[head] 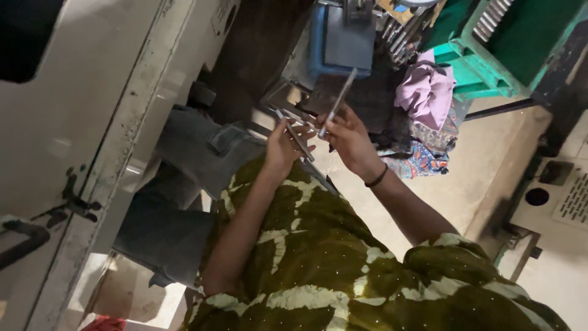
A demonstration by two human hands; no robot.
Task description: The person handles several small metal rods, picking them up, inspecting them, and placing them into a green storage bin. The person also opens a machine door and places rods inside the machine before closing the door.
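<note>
**Two thin metal rods, one in each hand**

Rods are what we see in both hands. The left hand (283,147) has its fingers curled shut around a thin grey metal rod (296,136). The rod lies across the fingers, and its two ends stick out past them. It slants from up on the left, down to the right, and its low end comes near the other hand.

The right hand (350,140) pinches a second metal rod (338,102) by its low end. The fingers (331,125) close on that end only. The rest of the rod sticks out free above the hand. It is long and straight, and it points up and a bit to the right, toward a blue box (340,38).

The two hands are close together, just in front of the person's chest. We cannot tell if the two rods touch each other. The right wrist has a black band (376,178) on it. The person wears a green top with pale patches (318,257).

Near the hands, to the right, lies a heap of cloth, with a lilac piece (425,91) on top. Behind the cloth is a green frame (484,67). On the left is a big pale machine wall (92,122).
</note>
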